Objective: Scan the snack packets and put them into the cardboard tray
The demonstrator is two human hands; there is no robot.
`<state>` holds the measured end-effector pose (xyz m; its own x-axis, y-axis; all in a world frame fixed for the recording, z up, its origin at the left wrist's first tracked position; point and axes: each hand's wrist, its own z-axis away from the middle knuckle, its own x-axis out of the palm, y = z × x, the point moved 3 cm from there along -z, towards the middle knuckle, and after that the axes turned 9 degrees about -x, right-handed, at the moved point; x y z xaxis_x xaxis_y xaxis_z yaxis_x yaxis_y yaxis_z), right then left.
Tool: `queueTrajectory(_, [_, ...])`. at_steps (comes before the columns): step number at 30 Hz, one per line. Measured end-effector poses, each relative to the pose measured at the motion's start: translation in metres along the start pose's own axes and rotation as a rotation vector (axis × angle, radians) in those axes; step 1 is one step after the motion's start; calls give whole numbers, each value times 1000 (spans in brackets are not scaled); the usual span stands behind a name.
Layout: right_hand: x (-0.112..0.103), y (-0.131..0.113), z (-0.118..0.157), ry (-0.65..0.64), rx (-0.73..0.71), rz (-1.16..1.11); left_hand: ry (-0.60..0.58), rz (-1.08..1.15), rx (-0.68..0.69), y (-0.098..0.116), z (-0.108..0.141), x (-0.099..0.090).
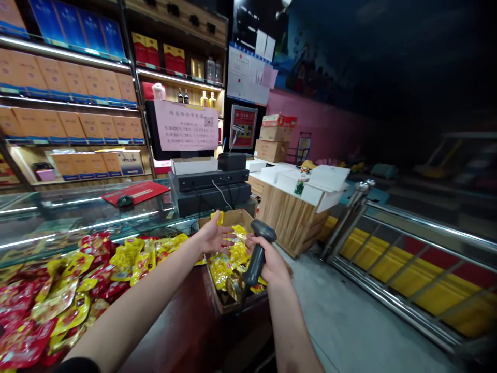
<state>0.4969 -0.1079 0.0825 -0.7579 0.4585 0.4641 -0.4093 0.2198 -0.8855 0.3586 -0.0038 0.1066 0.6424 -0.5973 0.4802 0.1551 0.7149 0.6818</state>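
Observation:
My right hand (274,259) is wrapped round the handle of a black handheld barcode scanner (254,267), its head tilted up. Below it, a cardboard box (222,306) holds many shiny yellow snack packets (220,270) and a gold one (235,286). Over the box's left side, my left hand (213,235) has its fingers spread, palm turned toward the scanner. A small yellow packet (219,217) shows right behind its thumb; whether they touch I cannot tell. Left of the box lies a wide pile of red and yellow snack packets (73,290), partly behind my left forearm.
A glass counter (70,212) bears a red mat (135,194) with a mouse (125,200). Black cash-register equipment (212,186) stands behind the box. A wooden counter (289,217) and a metal railing (392,285) are to the right. Shelves of boxed goods (70,77) line the back.

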Motion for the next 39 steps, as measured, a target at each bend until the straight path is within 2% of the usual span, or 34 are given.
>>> queueTrajectory(4, [36, 18, 11, -34, 128, -90, 46, 62, 23, -4, 33, -35])
queueTrajectory(10, [111, 63, 29, -226, 278, -79, 176, 170, 104, -14, 109, -118])
queueTrajectory(15, [164, 114, 40, -300, 417, -52, 322, 263, 151, -40, 159, -184])
queueTrajectory(19, [188, 151, 45, -309, 471, 58, 415, 311, 176, -64, 176, -215])
queueTrajectory(22, [197, 172, 44, -330, 495, 104, 428, 317, 200, -77, 177, -223])
queueTrajectory(27, [199, 190, 41, -332, 517, 145, 426, 330, 251, -90, 168, -220])
queueTrajectory(31, [200, 186, 46, -333, 476, 139, 488, 333, 282, -95, 163, -213])
queueTrajectory(34, [204, 177, 58, -384, 399, 114, 472, 320, 302, -98, 160, -204])
queueTrajectory(39, [204, 160, 82, -460, 282, 58, 472, 312, 424, -105, 156, -195])
